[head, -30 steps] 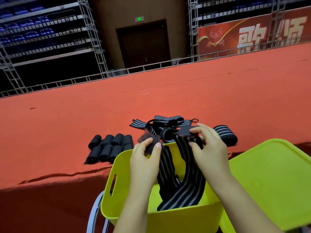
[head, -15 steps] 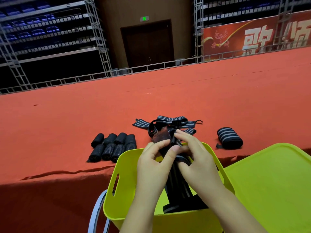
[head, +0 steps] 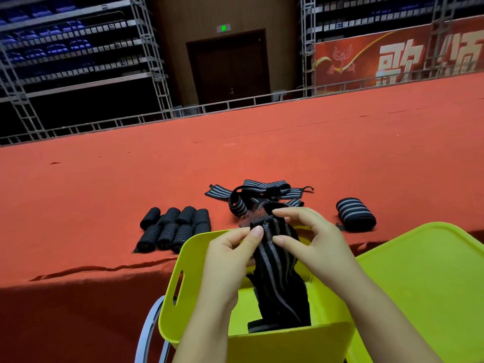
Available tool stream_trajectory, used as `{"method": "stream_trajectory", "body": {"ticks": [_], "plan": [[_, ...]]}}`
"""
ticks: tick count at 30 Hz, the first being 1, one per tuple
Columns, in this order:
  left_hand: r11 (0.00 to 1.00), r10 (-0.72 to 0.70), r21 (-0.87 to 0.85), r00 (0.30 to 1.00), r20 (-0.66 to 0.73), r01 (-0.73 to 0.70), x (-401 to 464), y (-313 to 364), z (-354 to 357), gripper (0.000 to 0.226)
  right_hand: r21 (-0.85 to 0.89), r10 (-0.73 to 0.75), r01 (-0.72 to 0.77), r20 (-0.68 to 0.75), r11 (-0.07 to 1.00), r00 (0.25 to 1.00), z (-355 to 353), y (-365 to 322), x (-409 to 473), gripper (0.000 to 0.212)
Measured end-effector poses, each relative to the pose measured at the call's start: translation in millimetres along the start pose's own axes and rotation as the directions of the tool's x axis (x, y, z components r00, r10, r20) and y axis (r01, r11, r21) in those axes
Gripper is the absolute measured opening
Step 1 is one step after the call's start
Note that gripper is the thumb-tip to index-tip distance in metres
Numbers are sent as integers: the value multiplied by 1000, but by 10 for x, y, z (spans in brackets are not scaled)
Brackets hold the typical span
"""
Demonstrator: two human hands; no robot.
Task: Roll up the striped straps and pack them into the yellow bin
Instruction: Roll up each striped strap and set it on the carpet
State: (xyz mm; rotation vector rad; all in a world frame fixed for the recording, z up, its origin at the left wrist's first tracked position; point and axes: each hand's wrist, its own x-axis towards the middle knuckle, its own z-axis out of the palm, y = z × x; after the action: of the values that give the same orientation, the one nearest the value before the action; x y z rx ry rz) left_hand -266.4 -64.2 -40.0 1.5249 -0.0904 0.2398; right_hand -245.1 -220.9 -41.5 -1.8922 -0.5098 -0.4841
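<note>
Red-carpeted stage [head: 262,153] (dim bleachers [head: 65,48] behind), both hands' fingers [head: 255,233] pinching striped strap [head: 277,271] over yellow bin [head: 188,247]

A black grey-striped strap [head: 275,260] hangs unrolled into the yellow bin [head: 183,258] just off the red table's [head: 104,184] near edge.

Between the fingers [head: 258,233] hangs a black strap [head: 279,279] with grey stripes, above a yellow bin [head: 199,247], beyond them an orange-red counter [head: 104,184] with black grey-striped rolls [head: 174,229].
</note>
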Motion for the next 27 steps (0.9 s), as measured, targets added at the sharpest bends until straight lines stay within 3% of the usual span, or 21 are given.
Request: {"method": "stream_trajectory", "body": {"ticks": [4, 10, 13, 15, 17, 20, 23, 25, 27], "plan": [[1000, 11, -5, 989, 148, -10, -15, 3, -51, 23, 252, 154, -141, -34, 957, 988, -24, 17, 24, 36], [999, 41, 4, 960, 277, -44, 5, -43, -174, 22, 501, 259, -281, 114, 818, 959, -91, 76, 56, 30], [949, 192, 214, 964, 184, -230, 52, -70, -198, 22, 517, 265, -317, 174, 795, 948, -108, 75, 64, 23], [794, 368, 474, 921, 124, -381, 114, -117, -236, 23, 495, 277, -351, 218, 795, 936, -108, 72, 59, 18], [679, 478, 600, 875, 76, -423, 152, -162, -252, 22, 473, 313, -416, 283, 776, 906, -118, 62, 53, 16], [589, 566, 675, 823, 46, -443, 152, -169, -191, 23, 407, 339, -512, 425, 757, 839, -136, 52, 55, 14], [584, 586, 674, 809, 35, -452, 153, -161, -134, 27, 395, 335, -566, 515, 724, 789, -66, 50, 59, 33], [589, 600, 646, 798, 51, -485, 127, -157, -100, 27, 404, 344, -560, 492, 724, 800, 7, 47, 58, 49], [593, 601, 628, 796, 70, -503, 92, -159, -75, 26, 453, 365, -532, 407, 715, 837, 57, 30, 53, 42]]}}
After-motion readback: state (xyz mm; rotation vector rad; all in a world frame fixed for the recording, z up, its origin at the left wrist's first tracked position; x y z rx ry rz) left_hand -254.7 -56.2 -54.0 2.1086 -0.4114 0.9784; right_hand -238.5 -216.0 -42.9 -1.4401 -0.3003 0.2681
